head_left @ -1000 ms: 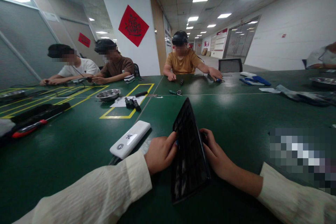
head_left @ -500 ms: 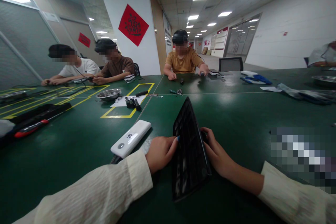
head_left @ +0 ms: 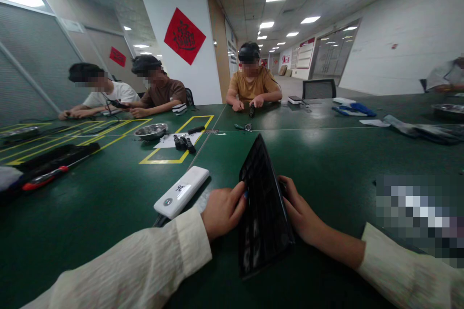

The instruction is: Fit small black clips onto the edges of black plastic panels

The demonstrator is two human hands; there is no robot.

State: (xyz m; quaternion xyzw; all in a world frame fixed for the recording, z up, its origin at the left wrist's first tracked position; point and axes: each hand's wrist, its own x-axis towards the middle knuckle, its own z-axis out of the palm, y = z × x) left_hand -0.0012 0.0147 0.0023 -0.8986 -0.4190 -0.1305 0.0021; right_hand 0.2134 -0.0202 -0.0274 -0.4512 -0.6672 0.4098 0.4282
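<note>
Upright and tilted before me stands a thin black panel (head_left: 264,207) with a grid of shallow rectangles on its face. My right hand (head_left: 302,212) grips its right side, with the fingertips partly hidden behind it. My left hand (head_left: 224,210) is closed, thumb and forefinger together against the panel's left part. A spot of blue shows at the left thumb tip; whether it is a small piece or a nail I cannot tell. Just left of that hand lies a white power bank (head_left: 181,192) marked 26, with a dark cable under it.
Ahead on the green table (head_left: 326,164) are black clips (head_left: 184,143) on white paper, a metal bowl (head_left: 151,131) and green-handled pliers (head_left: 243,128). A red-handled tool (head_left: 45,178) lies left. Cloth gloves (head_left: 416,128) lie right. Several people sit around the table.
My left forefinger has moved up slightly along the panel while the thumb stays low. The panel barely shifts. The person opposite has drawn a hand inward to a dark object.
</note>
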